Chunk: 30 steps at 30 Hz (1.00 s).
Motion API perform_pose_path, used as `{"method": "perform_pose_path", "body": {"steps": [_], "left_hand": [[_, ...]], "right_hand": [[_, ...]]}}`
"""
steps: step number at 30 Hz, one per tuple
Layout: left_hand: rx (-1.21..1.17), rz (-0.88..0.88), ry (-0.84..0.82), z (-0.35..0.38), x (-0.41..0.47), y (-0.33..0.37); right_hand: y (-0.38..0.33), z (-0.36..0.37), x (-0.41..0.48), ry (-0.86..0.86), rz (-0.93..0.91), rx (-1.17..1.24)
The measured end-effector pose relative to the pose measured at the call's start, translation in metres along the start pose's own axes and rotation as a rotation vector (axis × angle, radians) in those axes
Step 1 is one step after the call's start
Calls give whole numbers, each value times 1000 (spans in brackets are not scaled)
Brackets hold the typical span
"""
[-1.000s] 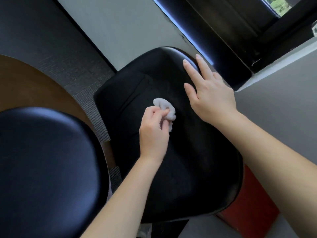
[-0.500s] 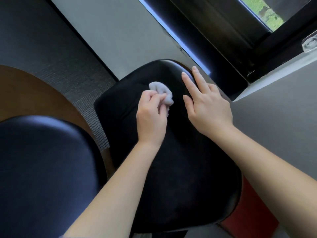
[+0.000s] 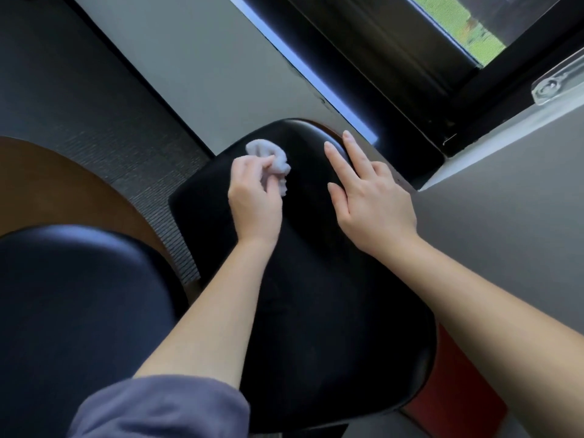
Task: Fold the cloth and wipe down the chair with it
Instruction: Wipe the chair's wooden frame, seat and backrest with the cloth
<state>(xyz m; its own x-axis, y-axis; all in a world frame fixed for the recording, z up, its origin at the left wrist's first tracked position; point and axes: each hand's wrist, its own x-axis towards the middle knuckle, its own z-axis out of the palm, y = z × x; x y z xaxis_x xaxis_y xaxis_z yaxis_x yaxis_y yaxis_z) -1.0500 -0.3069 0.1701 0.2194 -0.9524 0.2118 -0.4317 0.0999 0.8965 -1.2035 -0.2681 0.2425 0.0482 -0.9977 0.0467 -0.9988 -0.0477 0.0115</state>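
The left hand [image 3: 254, 197] pinches the bunched cloth [image 3: 268, 154] with curled fingers. The cloth sticks out beyond its fingertips, on the chair [image 3: 316, 311] near the far edge. Most of the chair lies behind this hand, toward the wrist, so the next stroke probably pulls back. Right of it, the right hand [image 3: 373, 200] rests flat, fingers straight.
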Motion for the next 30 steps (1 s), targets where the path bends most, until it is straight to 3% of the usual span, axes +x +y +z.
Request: {"method": "perform_pose_path", "body": {"steps": [4, 9, 13, 19, 22, 27, 30], "left_hand": [[41, -170, 38, -13, 9, -15], [27, -51, 22, -3, 24, -6], [75, -358, 40, -17, 24, -42], [46, 218, -67, 5, 46, 4], [121, 150, -83, 5, 50, -7], [128, -109, -26, -14, 57, -38], [28, 24, -76, -15, 57, -25]], "right_hand": [[-1, 0, 1, 3, -5, -12], [0, 0, 0, 4, -3, -14], [0, -1, 0, 6, -6, -19], [0, 0, 0, 9, -5, -21], [1, 1, 1, 6, -6, -8], [0, 1, -1, 13, -8, -26], [-1, 2, 0, 8, -5, -35]]}}
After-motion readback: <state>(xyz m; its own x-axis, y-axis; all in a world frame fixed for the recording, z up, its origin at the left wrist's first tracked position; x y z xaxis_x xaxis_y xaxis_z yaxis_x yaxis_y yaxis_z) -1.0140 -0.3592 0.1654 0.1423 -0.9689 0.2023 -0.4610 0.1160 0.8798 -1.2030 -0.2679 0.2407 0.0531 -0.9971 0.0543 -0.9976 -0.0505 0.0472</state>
